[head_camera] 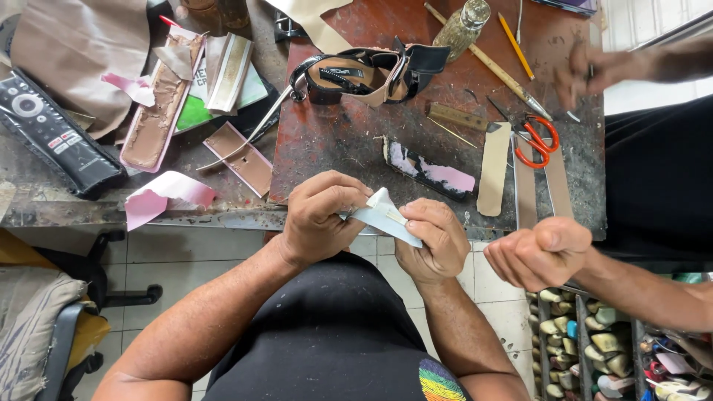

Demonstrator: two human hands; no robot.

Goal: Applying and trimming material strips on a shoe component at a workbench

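Both the left hand [316, 219] and right hand [434, 238] pinched their grips closed on a pale folded strip [385, 215] above the surface [349, 141].

Thin pale sheet strip [386, 215], matt like paper or lining, pinched between left hand [319, 219] and right hand [434, 241]. Rusty, scratched, rough metal worktop [342, 141]. Glossy black leather sandal [371, 74]. Smooth orange plastic scissors [536, 141]. Matt black plastic remote [52, 134]. Tan cardboard-like insole strips [494, 167].
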